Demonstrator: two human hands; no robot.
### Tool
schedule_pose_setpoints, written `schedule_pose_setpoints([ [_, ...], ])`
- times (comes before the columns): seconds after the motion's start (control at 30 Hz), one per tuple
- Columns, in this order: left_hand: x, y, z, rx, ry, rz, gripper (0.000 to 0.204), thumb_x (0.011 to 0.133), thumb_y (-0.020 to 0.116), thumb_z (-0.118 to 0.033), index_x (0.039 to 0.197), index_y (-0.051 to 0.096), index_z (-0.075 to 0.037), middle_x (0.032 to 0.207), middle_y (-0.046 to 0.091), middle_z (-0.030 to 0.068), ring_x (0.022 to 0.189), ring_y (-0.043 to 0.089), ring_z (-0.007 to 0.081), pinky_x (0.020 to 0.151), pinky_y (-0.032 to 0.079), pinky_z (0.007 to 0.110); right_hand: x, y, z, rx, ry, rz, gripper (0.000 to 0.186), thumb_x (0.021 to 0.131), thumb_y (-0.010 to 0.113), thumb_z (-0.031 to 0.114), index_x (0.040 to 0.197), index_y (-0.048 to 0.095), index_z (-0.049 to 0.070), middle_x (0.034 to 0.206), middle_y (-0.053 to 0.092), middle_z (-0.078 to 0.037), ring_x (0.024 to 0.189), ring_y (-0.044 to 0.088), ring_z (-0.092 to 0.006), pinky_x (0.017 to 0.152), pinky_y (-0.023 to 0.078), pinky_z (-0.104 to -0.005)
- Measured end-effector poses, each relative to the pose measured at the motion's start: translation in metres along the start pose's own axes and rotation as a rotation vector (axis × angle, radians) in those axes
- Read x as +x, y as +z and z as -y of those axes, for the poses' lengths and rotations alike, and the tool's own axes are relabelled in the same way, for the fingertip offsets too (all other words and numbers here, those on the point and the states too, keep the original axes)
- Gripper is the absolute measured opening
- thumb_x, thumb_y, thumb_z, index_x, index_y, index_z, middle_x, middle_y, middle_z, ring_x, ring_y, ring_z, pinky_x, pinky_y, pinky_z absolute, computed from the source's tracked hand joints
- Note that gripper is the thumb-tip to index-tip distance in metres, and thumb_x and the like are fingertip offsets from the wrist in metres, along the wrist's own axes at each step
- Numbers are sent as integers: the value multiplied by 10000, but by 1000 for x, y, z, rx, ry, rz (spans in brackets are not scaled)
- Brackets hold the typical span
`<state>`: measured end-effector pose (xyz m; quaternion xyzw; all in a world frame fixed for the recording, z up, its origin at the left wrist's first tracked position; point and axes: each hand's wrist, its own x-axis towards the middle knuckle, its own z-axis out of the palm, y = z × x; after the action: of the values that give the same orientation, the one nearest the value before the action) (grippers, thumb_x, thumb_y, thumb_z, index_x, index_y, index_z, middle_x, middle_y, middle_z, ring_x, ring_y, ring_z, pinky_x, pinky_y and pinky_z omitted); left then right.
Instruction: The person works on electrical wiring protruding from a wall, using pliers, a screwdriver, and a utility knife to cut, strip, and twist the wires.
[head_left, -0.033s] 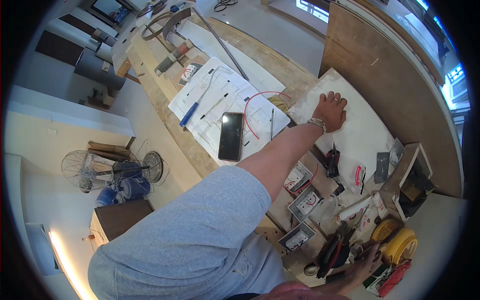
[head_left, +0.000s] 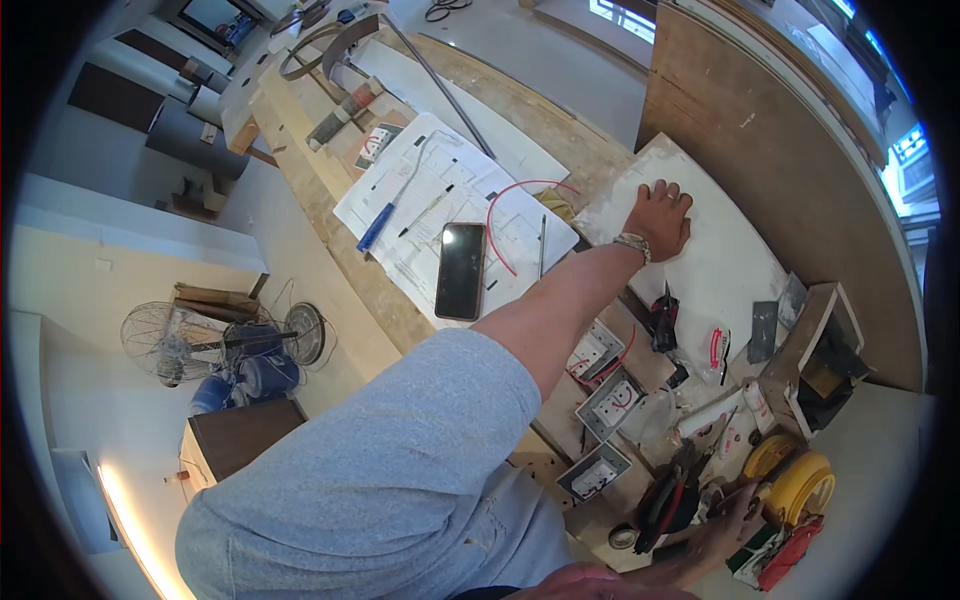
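L hand flat, palm down, fingers spread on a white board; holds nothing, just presses on the board's near-left corner. Wristwatch on that wrist. Board is a long slab, long axis running from the hand away to the lower right, far end toward a small wooden box. It lies on the wooden workbench.

R hand low in frame, fingers curled among tools beside a yellow reel; looks closed on a thin dark tool, but can't tell exactly what or how tight.

Just left of the L hand: paper plans w/ a black phone on top, screen up, long axis roughly toward the person. Red wire loops over the plans, a thin pencil lies next to it. Blue pen further left on the paper.

Between the two hands, under the L forearm: three grey switch boxes in a row, red wires inside. Black-red pliers near the board's edge, below the L wrist.

Off the bench, far left on the floor: a fan.
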<state>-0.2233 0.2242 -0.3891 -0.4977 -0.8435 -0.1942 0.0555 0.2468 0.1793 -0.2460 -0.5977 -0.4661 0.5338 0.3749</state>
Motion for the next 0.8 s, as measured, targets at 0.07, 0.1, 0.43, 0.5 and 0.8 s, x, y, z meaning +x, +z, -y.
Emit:
schedule_pose_setpoints([
  [0.07, 3, 6, 2, -2, -8, -50, 446, 916, 577, -340, 1271, 589, -71, 1305, 574, 182, 1246, 501, 339, 1006, 370, 539, -13, 13, 2, 35, 79, -67, 488, 997, 716, 250, 1383, 550, 3, 1241, 653, -129, 1041, 633, -200, 844, 537, -347],
  [0.1, 3, 11, 2, -29, -24, 30, 465, 917, 573, -349, 1293, 588, -76, 1333, 573, 184, 1267, 499, 341, 1016, 369, 545, -22, 20, 2, 66, 67, -62, 462, 997, 716, 248, 1359, 564, 4, 1200, 666, -122, 992, 644, -195, 823, 544, -346],
  [0.43, 31, -27, 21, -200, -28, 490, 775, 967, 595, -487, 1519, 389, 17, 1557, 377, 290, 1450, 336, 490, 1150, 323, 640, -109, 50, 7, 13, 9, 203, 326, 1016, 683, 185, 1257, 597, -17, 1044, 692, -113, 859, 664, -148, 764, 541, -309],
  [0.5, 35, -80, 21, -199, 58, 571, 699, 986, 570, -457, 1473, 461, 32, 1501, 445, 301, 1409, 417, 469, 1127, 378, 595, -125, 52, 4, -48, 16, 187, 317, 1020, 676, 174, 1257, 595, -20, 1037, 694, -119, 848, 664, -148, 750, 533, -299],
  [0.8, -251, -327, 153, -909, 142, 670, 555, 1018, 551, -502, 1177, 631, 24, 1094, 680, 178, 1077, 658, 308, 952, 504, 482, -151, 48, -28, -192, 68, 245, 333, 1027, 663, 180, 1248, 589, -58, 1161, 687, -142, 907, 678, -157, 811, 571, -314],
])
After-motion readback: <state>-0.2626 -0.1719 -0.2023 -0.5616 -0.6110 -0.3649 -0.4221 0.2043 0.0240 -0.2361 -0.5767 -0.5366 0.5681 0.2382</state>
